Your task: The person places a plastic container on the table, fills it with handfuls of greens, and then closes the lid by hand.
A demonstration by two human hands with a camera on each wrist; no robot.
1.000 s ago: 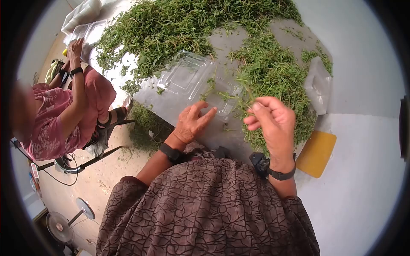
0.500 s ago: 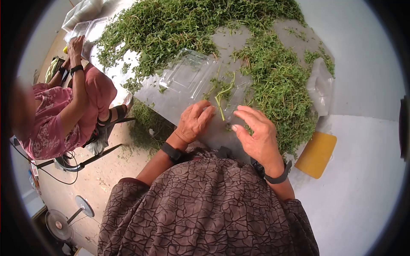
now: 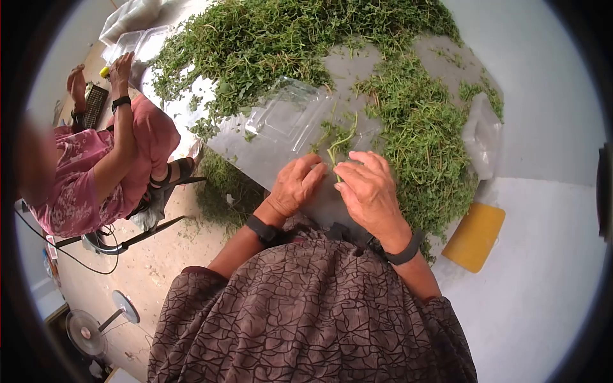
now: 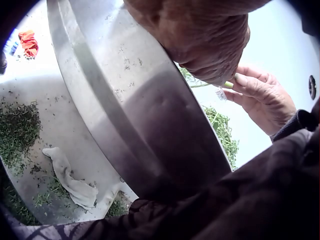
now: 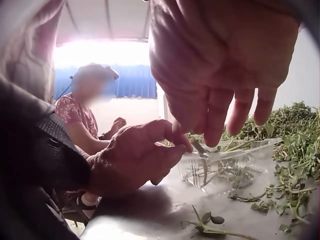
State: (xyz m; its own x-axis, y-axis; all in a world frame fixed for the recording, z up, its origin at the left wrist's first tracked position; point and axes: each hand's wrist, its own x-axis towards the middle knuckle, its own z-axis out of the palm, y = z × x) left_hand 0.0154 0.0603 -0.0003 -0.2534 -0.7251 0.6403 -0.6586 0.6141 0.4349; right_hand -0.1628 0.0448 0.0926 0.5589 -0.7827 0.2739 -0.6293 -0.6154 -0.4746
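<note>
In the head view my right hand (image 3: pixel 369 198) pinches the lower end of a green leafy stem (image 3: pixel 345 137) between thumb and fingertips. The stem leans over a clear plastic clamshell box (image 3: pixel 287 115), whose lid lies folded back to the left. Some sprigs lie inside the box's base. My left hand (image 3: pixel 297 185) is just left of the stem, its fingers loosely bent and their tips close to it. Seen from the right wrist, the left hand (image 5: pixel 135 157) has index and thumb tips beside the cut stem end (image 5: pixel 199 146); the right fingers overlap part of it.
Heaps of leafy greens (image 3: pixel 415 127) cover the metal table's far and right sides. A clear plastic container (image 3: pixel 482 137) stands at the right edge, near a yellow board (image 3: pixel 474 237). At left a person in pink (image 3: pixel 108 159) sits by more plastic boxes. A fan (image 3: pixel 86 333) stands behind.
My right hand let go of the stem over the box, moved down and left, and now pinches its lower end. The left hand shifted slightly right. The seated person's hands moved apart.
</note>
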